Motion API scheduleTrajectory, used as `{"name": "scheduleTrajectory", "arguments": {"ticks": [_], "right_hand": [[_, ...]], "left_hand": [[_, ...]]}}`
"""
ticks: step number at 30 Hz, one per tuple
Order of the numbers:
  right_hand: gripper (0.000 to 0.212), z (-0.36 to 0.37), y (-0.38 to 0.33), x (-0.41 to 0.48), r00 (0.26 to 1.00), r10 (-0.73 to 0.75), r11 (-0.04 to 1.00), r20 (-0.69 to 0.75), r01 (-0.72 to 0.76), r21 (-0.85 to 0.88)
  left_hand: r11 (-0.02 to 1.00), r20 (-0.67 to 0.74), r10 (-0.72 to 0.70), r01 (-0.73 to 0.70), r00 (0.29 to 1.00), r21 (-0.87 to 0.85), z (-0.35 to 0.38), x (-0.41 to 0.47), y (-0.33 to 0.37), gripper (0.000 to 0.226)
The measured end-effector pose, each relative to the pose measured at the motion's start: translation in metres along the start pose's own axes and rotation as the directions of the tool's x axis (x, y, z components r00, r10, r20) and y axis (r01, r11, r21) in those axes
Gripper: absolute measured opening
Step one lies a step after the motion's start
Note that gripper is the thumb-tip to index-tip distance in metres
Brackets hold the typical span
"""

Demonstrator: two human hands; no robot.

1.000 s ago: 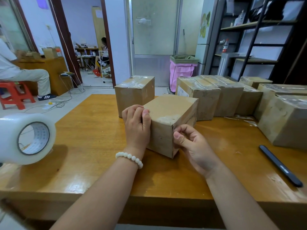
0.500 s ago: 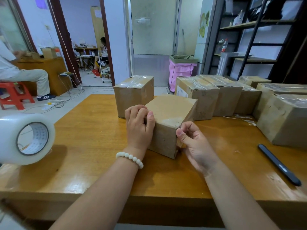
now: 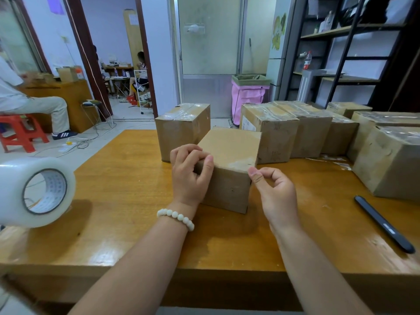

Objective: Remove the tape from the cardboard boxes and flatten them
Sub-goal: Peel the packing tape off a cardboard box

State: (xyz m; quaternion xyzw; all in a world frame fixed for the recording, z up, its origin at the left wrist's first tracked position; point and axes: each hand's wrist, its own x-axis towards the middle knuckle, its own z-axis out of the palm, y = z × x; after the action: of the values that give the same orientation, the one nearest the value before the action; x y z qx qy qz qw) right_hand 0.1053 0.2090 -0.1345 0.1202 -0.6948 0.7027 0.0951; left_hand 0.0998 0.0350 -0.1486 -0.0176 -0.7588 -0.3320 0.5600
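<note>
**Hunting the tape end at the box's near-right corner**

The centre box (image 3: 229, 151) sits on the table (image 3: 127, 178), turned so one corner points at the person. It is closed, not flattened.

The left hand (image 3: 189, 176) grips its near-left top edge, w/ fingers curled over the top and palm against the side. Prob. this is to brace the box so it doesn't skid while the other hand picks.

The right hand (image 3: 275, 194) is at the near-right top corner. Its thumb tip touches the edge and the index is curled close above, a pinch shape w/ the other fingers loosely tucked. A glossy tape patch (image 3: 241, 163) lies on the top just by that corner, so this looks like a try at lifting a tape end. The film is clear, so whether any is actually caught betw. thumb and finger can't be told.

The other sealed boxes (image 3: 270, 133) stand behind and to the right, tops shiny w/ tape, prob. queued for the same job. A black tool (image 3: 384, 223) lies near right, untouched. A big tape roll (image 3: 34, 192) sits at the near left.

Stage: early, first box not yet stripped.
</note>
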Motion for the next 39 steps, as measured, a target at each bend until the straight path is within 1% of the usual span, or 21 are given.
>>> {"name": "scheduleTrajectory", "arguments": {"ticks": [2,3,4,5,6,7,8,10,13,15,19,21,24,27,29,32,33,35,37,39], "right_hand": [[0.012,0.000,0.001,0.002,1.000,0.028,0.998,0.006,-0.028,0.058],[0.011,-0.001,0.000,0.002,0.999,0.041,0.996,0.011,-0.041,0.081],[0.010,-0.001,-0.001,0.003,0.998,0.059,0.992,0.021,-0.061,0.111],[0.010,0.000,-0.001,0.003,0.996,0.086,0.985,0.034,-0.090,0.148],[0.009,0.000,-0.001,0.003,0.992,0.118,0.975,0.050,-0.125,0.183],[0.009,0.000,-0.002,0.004,0.986,0.152,0.962,0.071,-0.164,0.220],[0.009,0.000,-0.003,0.004,0.978,0.185,0.943,0.098,-0.205,0.262],[0.009,-0.001,-0.006,0.005,0.960,0.238,0.902,0.147,-0.275,0.334],[0.012,-0.004,-0.006,0.006,0.951,0.247,0.890,0.187,-0.299,0.343],[0.015,-0.005,-0.005,0.005,0.958,0.222,0.916,0.180,-0.268,0.298],[0.019,-0.002,-0.004,0.003,0.979,0.110,0.972,0.170,-0.142,0.189],[0.025,-0.002,-0.006,0.000,0.981,0.062,0.977,0.186,-0.098,0.188],[0.023,-0.002,-0.007,0.000,0.972,0.057,0.973,0.227,-0.106,0.207],[0.019,-0.004,-0.007,0.000,0.968,0.015,0.976,0.251,-0.069,0.208],[0.018,-0.004,-0.007,-0.001,0.963,-0.011,0.973,0.268,-0.051,0.224],[0.024,-0.004,-0.012,-0.003,0.952,-0.033,0.968,0.303,-0.045,0.248],[0.025,-0.003,-0.011,-0.002,0.950,-0.033,0.962,0.311,-0.054,0.266],[0.015,-0.004,-0.009,-0.001,0.955,0.006,0.939,0.297,-0.107,0.328],[0.018,-0.005,-0.006,0.001,0.961,0.047,0.915,0.272,-0.151,0.375],[0.019,-0.005,-0.006,0.002,0.966,0.076,0.910,0.247,-0.168,0.379]], "left_hand": [[0.984,0.008,-0.140,0.140,0.990,-0.108,-0.002,0.002,0.002,0.023],[0.955,0.041,-0.237,0.240,0.971,-0.172,-0.003,0.003,0.004,0.022],[0.903,0.101,-0.344,0.359,0.933,-0.237,-0.004,0.004,0.007,0.027],[0.829,0.176,-0.438,0.472,0.882,-0.299,-0.005,0.005,0.010,0.034],[0.760,0.236,-0.502,0.554,0.832,-0.339,-0.005,0.006,0.011,0.040],[0.717,0.273,-0.537,0.602,0.798,-0.351,-0.005,0.007,0.012,0.043],[0.705,0.292,-0.551,0.624,0.781,-0.337,-0.005,0.007,0.013,0.042],[0.711,0.305,-0.557,0.633,0.772,-0.306,-0.004,0.008,0.012,0.034],[0.726,0.305,-0.546,0.622,0.780,-0.292,-0.004,0.007,0.012,0.032],[0.742,0.295,-0.526,0.600,0.798,-0.299,-0.005,0.007,0.014,0.031],[0.742,0.271,-0.522,0.587,0.809,-0.325,-0.007,0.008,0.018,0.031],[0.731,0.270,-0.531,0.595,0.803,-0.333,-0.007,0.009,0.019,0.035],[0.722,0.267,-0.537,0.600,0.800,-0.345,-0.008,0.009,0.018,0.044],[0.724,0.255,-0.546,0.603,0.798,-0.335,-0.007,0.009,0.016,0.034],[0.710,0.244,-0.571,0.621,0.783,-0.332,-0.007,0.010,0.013,0.028],[0.682,0.243,-0.602,0.648,0.761,-0.339,-0.008,0.012,0.012,0.026],[0.678,0.245,-0.603,0.650,0.759,-0.344,-0.008,0.012,0.013,0.024],[0.679,0.250,-0.595,0.645,0.763,-0.351,-0.009,0.012,0.014,0.026],[0.688,0.252,-0.587,0.638,0.769,-0.346,-0.009,0.011,0.015,0.033],[0.683,0.248,-0.593,0.642,0.766,-0.350,-0.009,0.012,0.017,0.039]]}}
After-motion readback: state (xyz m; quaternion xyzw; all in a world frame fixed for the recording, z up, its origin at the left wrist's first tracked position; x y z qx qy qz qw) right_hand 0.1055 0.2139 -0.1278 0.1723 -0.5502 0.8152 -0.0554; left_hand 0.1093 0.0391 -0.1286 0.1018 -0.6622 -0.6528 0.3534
